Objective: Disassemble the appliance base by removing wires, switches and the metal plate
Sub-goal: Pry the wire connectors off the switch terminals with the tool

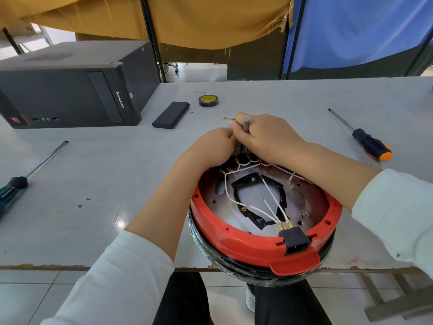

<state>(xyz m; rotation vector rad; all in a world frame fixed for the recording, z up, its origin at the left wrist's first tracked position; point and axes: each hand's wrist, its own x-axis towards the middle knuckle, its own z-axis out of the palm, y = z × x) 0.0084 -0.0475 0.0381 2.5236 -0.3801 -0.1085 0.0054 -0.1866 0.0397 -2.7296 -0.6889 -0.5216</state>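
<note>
Hands – left curled, grip contents hidden; right grips grey tool. 2 screwdrivers, 1 tape roll.

Glossy red plastic base, shiny metal plate
</note>
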